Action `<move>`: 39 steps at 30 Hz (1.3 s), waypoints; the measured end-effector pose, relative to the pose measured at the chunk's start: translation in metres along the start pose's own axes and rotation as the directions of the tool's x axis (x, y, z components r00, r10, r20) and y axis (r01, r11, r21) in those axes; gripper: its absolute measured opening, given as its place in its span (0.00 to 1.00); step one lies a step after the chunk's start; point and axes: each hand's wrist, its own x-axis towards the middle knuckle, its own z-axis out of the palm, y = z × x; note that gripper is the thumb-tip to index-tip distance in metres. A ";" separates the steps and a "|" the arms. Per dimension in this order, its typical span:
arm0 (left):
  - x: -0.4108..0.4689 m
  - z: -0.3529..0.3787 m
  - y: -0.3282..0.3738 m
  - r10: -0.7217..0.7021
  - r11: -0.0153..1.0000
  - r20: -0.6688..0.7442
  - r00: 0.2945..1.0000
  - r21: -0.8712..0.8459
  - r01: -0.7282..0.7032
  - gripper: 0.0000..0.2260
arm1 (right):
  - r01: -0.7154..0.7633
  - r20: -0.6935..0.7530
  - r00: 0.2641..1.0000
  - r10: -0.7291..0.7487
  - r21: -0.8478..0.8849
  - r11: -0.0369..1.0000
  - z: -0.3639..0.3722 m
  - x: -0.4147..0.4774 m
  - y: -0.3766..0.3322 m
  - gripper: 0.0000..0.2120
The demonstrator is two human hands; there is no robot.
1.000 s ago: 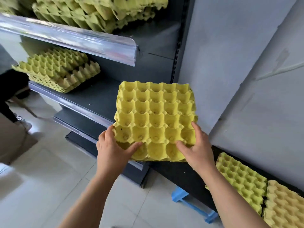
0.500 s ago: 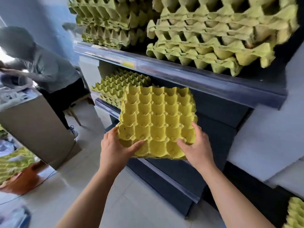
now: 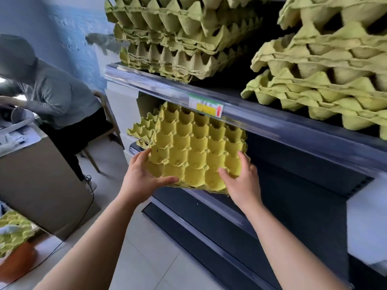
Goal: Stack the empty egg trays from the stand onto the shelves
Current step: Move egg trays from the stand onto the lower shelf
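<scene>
I hold a yellow egg tray flat in front of me, cups up, its far edge tucked under the upper shelf's rail. My left hand grips its near left corner and my right hand grips its near right edge. A low stack of trays lies on the middle shelf just behind and left of the held tray. Two tall stacks sit on the upper shelf, one at the left and one at the right.
A person in a grey hoodie bends over a counter at the left. More trays rest on an orange stand at the lower left. Dark lower shelves jut out below my hands. Pale floor tiles lie underneath.
The view has swung left and closer to the shelving. The tray, still in both hands, has moved forward and under the upper shelf's rail, toward the low stack.
</scene>
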 end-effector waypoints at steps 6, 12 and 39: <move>0.075 -0.018 -0.019 0.008 0.999 0.054 0.999 -0.050 -0.005 0.53 | -0.039 -0.042 0.998 0.037 -0.033 0.999 0.047 0.053 -0.019 0.35; 0.140 -0.031 -0.040 0.067 0.995 0.134 0.989 -0.080 -0.056 0.54 | -0.077 -0.106 0.992 0.068 -0.078 0.994 0.083 0.082 -0.038 0.32; 0.282 -0.028 -0.107 0.363 0.875 0.311 0.878 0.210 -0.436 0.45 | -0.254 -0.266 0.944 0.193 -0.217 0.943 0.168 0.114 -0.082 0.20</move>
